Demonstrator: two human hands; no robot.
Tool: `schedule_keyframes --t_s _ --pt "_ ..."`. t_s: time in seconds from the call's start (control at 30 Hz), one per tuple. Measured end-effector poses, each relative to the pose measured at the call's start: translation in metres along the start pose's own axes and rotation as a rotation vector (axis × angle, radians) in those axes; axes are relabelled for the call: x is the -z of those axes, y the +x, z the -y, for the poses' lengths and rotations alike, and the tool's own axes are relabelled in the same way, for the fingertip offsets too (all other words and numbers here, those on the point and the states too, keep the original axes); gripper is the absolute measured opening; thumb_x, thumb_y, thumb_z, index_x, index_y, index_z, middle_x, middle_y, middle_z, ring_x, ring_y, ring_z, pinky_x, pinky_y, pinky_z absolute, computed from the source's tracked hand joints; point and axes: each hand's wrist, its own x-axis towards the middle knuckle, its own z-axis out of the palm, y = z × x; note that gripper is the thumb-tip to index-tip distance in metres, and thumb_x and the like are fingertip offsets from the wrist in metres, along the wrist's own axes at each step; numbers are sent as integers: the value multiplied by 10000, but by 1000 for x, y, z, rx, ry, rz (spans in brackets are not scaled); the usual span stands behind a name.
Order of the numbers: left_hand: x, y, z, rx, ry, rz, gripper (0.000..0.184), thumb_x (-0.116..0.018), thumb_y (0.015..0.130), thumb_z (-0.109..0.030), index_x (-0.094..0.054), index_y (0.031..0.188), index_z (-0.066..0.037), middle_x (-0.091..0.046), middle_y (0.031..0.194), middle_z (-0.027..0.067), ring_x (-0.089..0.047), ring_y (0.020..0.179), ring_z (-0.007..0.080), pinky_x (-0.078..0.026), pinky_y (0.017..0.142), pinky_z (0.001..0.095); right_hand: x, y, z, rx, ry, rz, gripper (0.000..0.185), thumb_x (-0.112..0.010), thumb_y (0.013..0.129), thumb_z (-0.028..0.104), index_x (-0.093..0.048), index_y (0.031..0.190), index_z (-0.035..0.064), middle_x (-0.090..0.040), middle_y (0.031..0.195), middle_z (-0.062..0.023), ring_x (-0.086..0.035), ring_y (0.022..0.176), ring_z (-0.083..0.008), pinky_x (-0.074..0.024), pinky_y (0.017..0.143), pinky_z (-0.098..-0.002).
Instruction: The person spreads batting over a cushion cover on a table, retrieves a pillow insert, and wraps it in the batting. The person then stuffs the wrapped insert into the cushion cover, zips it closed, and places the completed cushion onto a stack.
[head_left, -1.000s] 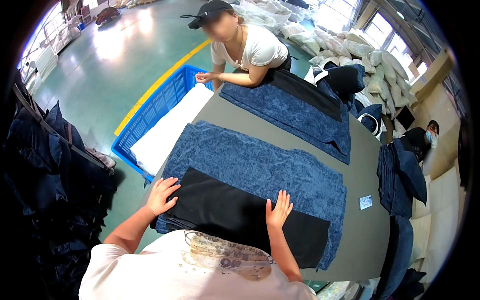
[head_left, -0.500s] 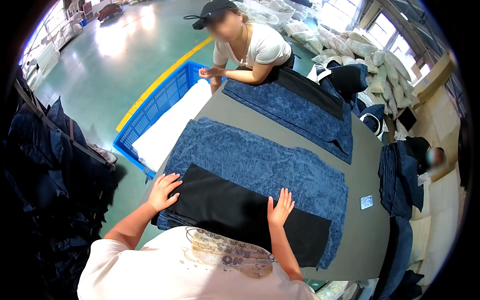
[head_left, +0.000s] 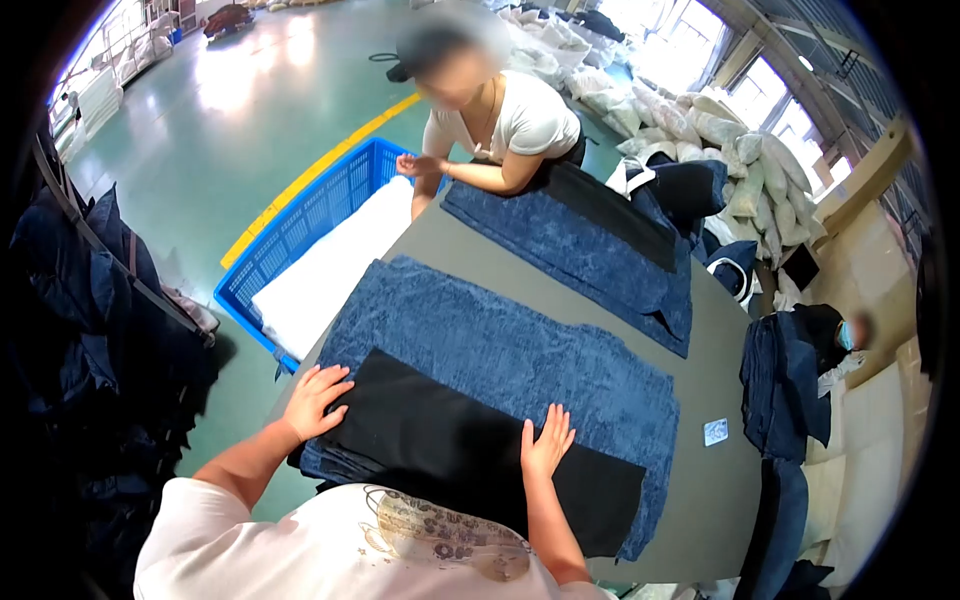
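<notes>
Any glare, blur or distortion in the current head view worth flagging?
Head view: bright glare on the green floor and washed-out windows; fisheye curvature with black corners; co-worker's head blurred; hands reasonably sharp; dark fabric shows little detail.

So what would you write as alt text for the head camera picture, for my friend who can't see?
A person's left hand and right hand rest at the edges of black cloth over blue fabric on a gray table. Across it, another person leans by more blue and black fabric, near a blue crate holding something white.
</notes>
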Motion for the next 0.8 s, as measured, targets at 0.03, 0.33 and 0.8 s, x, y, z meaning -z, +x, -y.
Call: schedule_keyframes --t_s 0.03,0.33,0.8 --pt "1 -1 -2 3 0 10 463 -669 828 -254 -626 1270 -124 -517 1444 102 -452 1366 285 -280 1161 507 0 0 0 1 1 -8 642 -585 946 384 -437 1455 22 -427 1520 -179 -321 1452 -361 -148 1198 -554" --pt "-1 2 1 -10 5 8 467 -671 824 -262 -624 1266 -118 -511 1447 100 -446 1365 286 -274 1161 512 0 1 1 -10 25 -32 608 -596 938 361 -471 1434 32 -451 1502 -177 -340 1442 -359 -160 1194 -554" --pt "-3 -7 7 -34 -89 -91 431 -672 838 -244 -641 1249 -120 -543 1421 100 -469 1361 282 -303 1152 514 -38 9 2 -169 -175 86 712 -640 893 356 -392 1481 41 -365 1550 -201 -248 1476 -400 -145 1145 -668"
